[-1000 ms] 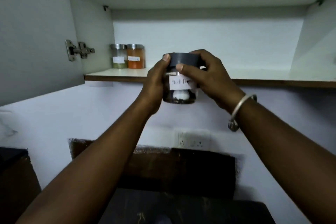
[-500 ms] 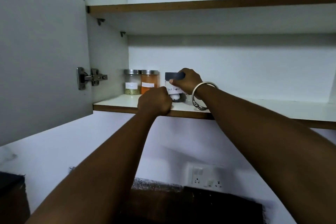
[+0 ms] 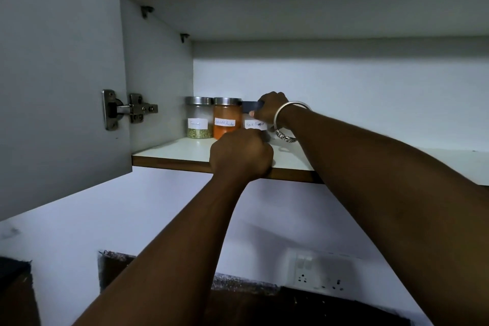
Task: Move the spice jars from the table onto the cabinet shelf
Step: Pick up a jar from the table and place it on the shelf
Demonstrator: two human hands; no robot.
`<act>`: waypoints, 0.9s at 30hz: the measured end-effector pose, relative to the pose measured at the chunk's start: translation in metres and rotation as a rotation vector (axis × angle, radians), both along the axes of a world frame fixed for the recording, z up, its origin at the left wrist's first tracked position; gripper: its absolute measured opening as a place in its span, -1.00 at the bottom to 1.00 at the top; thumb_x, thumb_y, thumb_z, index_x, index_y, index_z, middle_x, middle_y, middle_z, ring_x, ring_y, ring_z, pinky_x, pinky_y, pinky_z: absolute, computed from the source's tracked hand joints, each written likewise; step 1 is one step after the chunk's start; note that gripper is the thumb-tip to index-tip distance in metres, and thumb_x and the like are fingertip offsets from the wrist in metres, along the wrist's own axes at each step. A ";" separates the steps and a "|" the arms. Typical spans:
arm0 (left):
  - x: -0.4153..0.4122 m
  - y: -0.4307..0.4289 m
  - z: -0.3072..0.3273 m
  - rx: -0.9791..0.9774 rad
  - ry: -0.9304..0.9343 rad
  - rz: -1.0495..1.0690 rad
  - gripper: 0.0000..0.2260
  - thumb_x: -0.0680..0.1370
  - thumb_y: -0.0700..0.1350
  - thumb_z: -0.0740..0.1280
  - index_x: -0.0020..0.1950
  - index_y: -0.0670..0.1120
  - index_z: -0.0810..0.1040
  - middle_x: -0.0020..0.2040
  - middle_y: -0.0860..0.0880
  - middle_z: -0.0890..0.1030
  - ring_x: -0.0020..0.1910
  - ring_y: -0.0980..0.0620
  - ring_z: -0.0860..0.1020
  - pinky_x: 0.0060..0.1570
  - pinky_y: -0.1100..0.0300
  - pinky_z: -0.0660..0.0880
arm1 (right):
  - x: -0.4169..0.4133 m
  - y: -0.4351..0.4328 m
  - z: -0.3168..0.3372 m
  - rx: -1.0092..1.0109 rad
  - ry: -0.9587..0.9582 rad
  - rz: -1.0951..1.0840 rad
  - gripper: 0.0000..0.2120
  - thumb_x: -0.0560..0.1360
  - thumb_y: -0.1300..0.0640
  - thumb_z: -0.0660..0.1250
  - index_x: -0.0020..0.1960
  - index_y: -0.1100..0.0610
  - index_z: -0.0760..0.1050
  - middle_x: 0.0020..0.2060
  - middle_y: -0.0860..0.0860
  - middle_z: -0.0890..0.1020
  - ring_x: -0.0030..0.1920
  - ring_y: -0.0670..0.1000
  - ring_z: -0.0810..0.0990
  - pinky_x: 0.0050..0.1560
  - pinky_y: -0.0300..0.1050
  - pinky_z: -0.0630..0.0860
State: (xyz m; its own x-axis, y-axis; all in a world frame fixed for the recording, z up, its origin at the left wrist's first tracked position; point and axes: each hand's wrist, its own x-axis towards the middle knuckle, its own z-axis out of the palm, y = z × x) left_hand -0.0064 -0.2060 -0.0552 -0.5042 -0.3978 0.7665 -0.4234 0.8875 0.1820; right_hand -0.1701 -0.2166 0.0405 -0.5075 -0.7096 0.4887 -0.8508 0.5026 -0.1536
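Head view — your right hand (image 3: 270, 108) is reaching deep onto the cabinet shelf (image 3: 185, 152), its fingers (image 3: 260, 103) clamping around the dark lid of the black pepper jar (image 3: 254, 120). That jar is sitting on the shelf at the back, just beside the orange powder jar (image 3: 227, 119), which in turn is standing against the fennel jar (image 3: 199, 120) — three in a row near the left wall. Whether the pepper jar is touching its neighbour, you cannot tell. A metal bangle (image 3: 287, 120) is hanging on your right wrist. Your left hand (image 3: 240, 153) is resting at the shelf's front edge, fingers curling together into a loose fist, holding nothing visible and covering the pepper jar's base. The cabinet door (image 3: 60, 74) is standing open at left, its hinge (image 3: 127, 108) showing. Below, a wall socket (image 3: 320, 271) is showing on the wall.
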 end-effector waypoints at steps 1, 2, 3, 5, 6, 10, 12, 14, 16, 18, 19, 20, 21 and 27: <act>0.001 0.000 0.001 0.016 -0.002 -0.005 -0.83 0.58 -0.02 0.21 -0.09 0.01 0.57 -0.06 -0.06 0.64 -0.02 -0.13 0.60 -0.21 0.13 0.30 | -0.001 0.001 -0.001 -0.023 -0.022 -0.004 -0.52 0.58 -0.11 0.33 0.36 0.19 0.49 0.34 0.18 0.55 0.39 0.21 0.45 0.37 0.07 0.44; 0.002 0.001 0.002 0.034 -0.006 -0.011 -0.86 0.57 -0.02 0.21 -0.14 0.04 0.51 -0.08 -0.05 0.63 -0.04 -0.12 0.58 -0.20 0.13 0.30 | -0.002 0.001 -0.003 -0.046 -0.056 -0.004 -0.48 0.57 -0.12 0.34 0.40 0.18 0.45 0.36 0.17 0.52 0.40 0.21 0.44 0.38 0.09 0.43; 0.002 0.001 0.003 0.050 -0.010 -0.019 -0.87 0.57 -0.03 0.20 -0.17 0.06 0.46 -0.07 -0.06 0.64 -0.07 -0.11 0.56 -0.19 0.13 0.31 | -0.002 0.003 -0.005 -0.073 -0.111 0.003 -0.39 0.56 -0.13 0.36 0.48 0.17 0.36 0.42 0.18 0.47 0.43 0.22 0.42 0.40 0.10 0.42; 0.004 0.002 0.005 0.068 -0.011 -0.040 -0.86 0.56 -0.04 0.20 -0.17 0.05 0.49 -0.04 -0.08 0.67 -0.07 -0.14 0.57 -0.17 0.12 0.33 | 0.004 0.011 -0.008 -0.147 -0.332 0.052 -0.10 0.53 -0.15 0.41 0.64 0.12 -0.02 0.56 0.20 0.27 0.50 0.27 0.34 0.44 0.19 0.39; 0.004 0.002 0.004 0.070 -0.003 -0.047 -0.83 0.56 -0.04 0.19 -0.13 0.02 0.55 -0.03 -0.08 0.67 -0.04 -0.16 0.59 -0.16 0.11 0.33 | 0.007 0.017 -0.010 -0.166 -0.433 0.059 0.00 0.52 -0.17 0.42 0.65 0.12 -0.18 0.60 0.21 0.17 0.53 0.29 0.29 0.45 0.23 0.37; 0.006 0.003 0.004 0.093 0.050 -0.068 -0.69 0.52 0.03 0.07 -0.06 0.00 0.60 -0.06 -0.05 0.68 -0.04 -0.15 0.61 -0.18 0.10 0.35 | 0.016 0.051 -0.019 -0.143 -0.696 0.074 -0.62 0.55 -0.08 0.42 0.20 0.16 0.48 0.28 0.22 0.47 0.16 0.18 0.59 0.16 0.03 0.65; 0.010 0.010 0.006 0.147 0.048 -0.085 -0.67 0.51 0.05 0.06 -0.05 0.01 0.61 -0.04 -0.04 0.70 -0.02 -0.14 0.62 -0.15 0.06 0.44 | 0.026 0.078 -0.028 -0.166 -0.848 0.141 -0.74 0.55 -0.03 0.44 -0.08 0.15 0.48 0.13 0.16 0.52 0.01 0.07 0.60 0.14 -0.07 0.65; 0.018 0.019 0.008 0.248 0.048 -0.155 -0.71 0.55 0.04 0.12 -0.05 0.00 0.62 -0.05 -0.03 0.71 -0.02 -0.13 0.64 -0.06 -0.01 0.56 | 0.043 0.105 -0.035 -0.182 -0.884 0.192 -0.74 0.57 -0.03 0.41 -0.05 0.18 0.52 0.12 0.15 0.57 0.00 0.00 0.59 0.19 -0.12 0.63; 0.027 0.033 0.008 0.431 0.108 -0.339 -0.79 0.57 -0.06 0.20 -0.11 -0.04 0.62 -0.07 -0.08 0.72 -0.07 -0.14 0.67 -0.03 -0.06 0.62 | 0.072 0.135 -0.041 -0.174 -0.864 0.247 -0.76 0.62 0.00 0.34 0.00 0.19 0.57 0.01 0.12 0.65 -0.14 -0.08 0.59 -0.07 -0.27 0.64; 0.039 0.055 0.007 0.604 0.251 -0.562 -0.79 0.60 -0.21 0.22 -0.16 -0.07 0.58 -0.10 -0.19 0.68 -0.14 -0.14 0.64 -0.12 0.02 0.58 | 0.105 0.161 -0.046 -0.277 -0.850 0.334 -0.71 0.65 0.04 0.29 -0.06 0.26 0.58 -0.24 0.07 0.71 -0.29 -0.09 0.61 -0.24 -0.26 0.60; 0.048 0.071 -0.001 0.691 0.326 -0.675 -0.78 0.62 -0.27 0.20 -0.15 -0.10 0.56 -0.13 -0.23 0.63 -0.18 -0.12 0.60 -0.16 0.04 0.55 | 0.122 0.175 -0.056 -0.364 -0.892 0.377 -0.70 0.66 0.07 0.28 -0.14 0.26 0.54 -0.42 0.01 0.67 -0.36 -0.08 0.62 -0.32 -0.23 0.59; 0.057 0.085 -0.004 0.754 0.394 -0.769 -0.78 0.63 -0.30 0.17 -0.13 -0.13 0.55 -0.14 -0.24 0.59 -0.20 -0.10 0.59 -0.19 0.04 0.56 | 0.137 0.187 -0.061 -0.457 -0.886 0.408 -0.69 0.65 0.09 0.30 -0.21 0.22 0.49 -0.53 -0.04 0.61 -0.41 -0.06 0.62 -0.37 -0.20 0.59; 0.067 0.101 -0.015 0.800 0.434 -0.815 -0.78 0.62 -0.32 0.16 -0.10 -0.15 0.55 -0.14 -0.23 0.59 -0.21 -0.08 0.60 -0.19 0.06 0.58 | 0.152 0.199 -0.074 -0.500 -0.816 0.376 -0.68 0.63 0.08 0.32 -0.27 0.16 0.46 -0.55 -0.06 0.57 -0.39 -0.04 0.62 -0.37 -0.17 0.57; 0.141 0.168 -0.152 0.875 0.486 -0.843 -0.79 0.45 -0.35 0.24 0.03 -0.24 0.57 -0.10 -0.24 0.60 -0.11 -0.08 0.59 -0.09 0.10 0.54 | 0.222 0.265 -0.242 -0.581 -0.547 0.311 -0.70 0.53 -0.05 0.27 -0.22 0.16 0.55 -0.30 0.03 0.60 -0.21 0.04 0.60 -0.17 -0.08 0.49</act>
State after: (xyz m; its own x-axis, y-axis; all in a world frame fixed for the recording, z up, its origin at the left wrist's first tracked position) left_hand 0.1341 -0.0380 -0.2076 -0.5881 -0.5539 0.5893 0.4724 0.3562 0.8062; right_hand 0.0522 0.0480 -0.2014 -0.6019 -0.5682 0.5612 -0.6678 -0.0273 -0.7439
